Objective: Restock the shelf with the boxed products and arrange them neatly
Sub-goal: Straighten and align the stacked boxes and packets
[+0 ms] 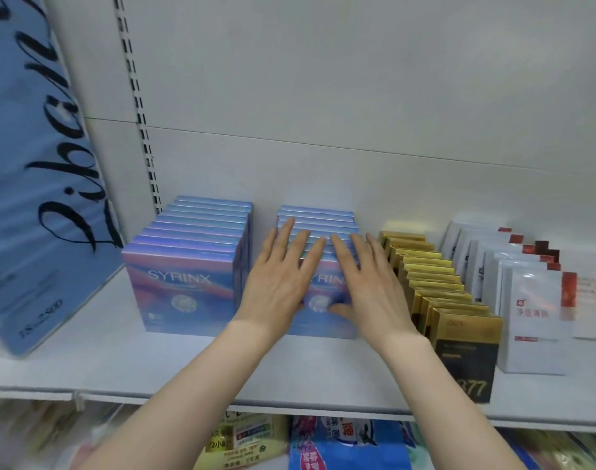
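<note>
Two rows of blue-purple "SYRINX" boxes stand on end on the white shelf [147, 364]. The left row [184, 266] is untouched. My left hand [276, 283] and my right hand [368, 286] both lie flat on the right row [318, 215]. Their fingers are spread over the box tops, and the thumbs rest against the face of the front box. Neither hand is closed around a box. The hands hide most of the front box's face.
A row of gold-and-black boxes [439, 286] stands close against the right of the hands, then white sachet packs [527, 300]. A tall blue display pack [35, 198] leans at the far left. Assorted packets [323, 442] fill the shelf below.
</note>
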